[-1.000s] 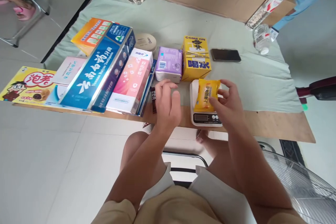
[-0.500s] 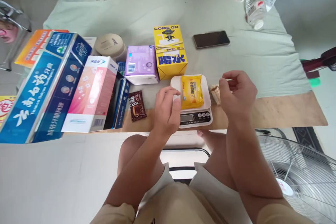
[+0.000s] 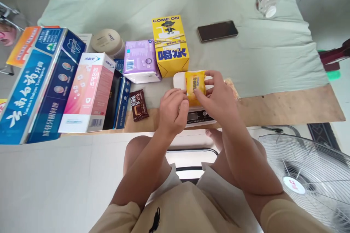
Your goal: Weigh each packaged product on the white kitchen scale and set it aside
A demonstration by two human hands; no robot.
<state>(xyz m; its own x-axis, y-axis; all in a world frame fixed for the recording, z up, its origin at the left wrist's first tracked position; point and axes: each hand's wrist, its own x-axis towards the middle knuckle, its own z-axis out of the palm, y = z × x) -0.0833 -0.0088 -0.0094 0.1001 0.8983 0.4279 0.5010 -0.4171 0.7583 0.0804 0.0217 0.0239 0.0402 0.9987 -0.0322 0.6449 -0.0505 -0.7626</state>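
Note:
A yellow packet of soap [image 3: 194, 96] lies on the white kitchen scale [image 3: 179, 80]. My right hand [image 3: 220, 96] reaches over the scale's right side, its thumb on the packet's face and its fingers at the right edge, closed on it. My left hand [image 3: 172, 111] is beside the packet's left edge, fingers curled together with nothing visible in them; whether the fingertips touch the packet I cannot tell. The scale's display [image 3: 193, 116] shows below the packet, its buttons partly covered by my right hand. A small wrapped snack [image 3: 232, 86] lies behind my right wrist.
Left of the scale are a brown cocoa packet [image 3: 139, 105], a purple pack [image 3: 140, 60], a yellow box [image 3: 171, 49], a round tub [image 3: 106, 41], a pink box [image 3: 87, 91] and a toothpaste box [image 3: 30, 91]. A phone [image 3: 218, 31] lies behind; a fan [image 3: 306, 178] stands right.
My right hand has moved left from beside the wrapped snack onto the soap packet and taken hold of it. My left hand stays near the scale's left side. The view has shifted slightly.

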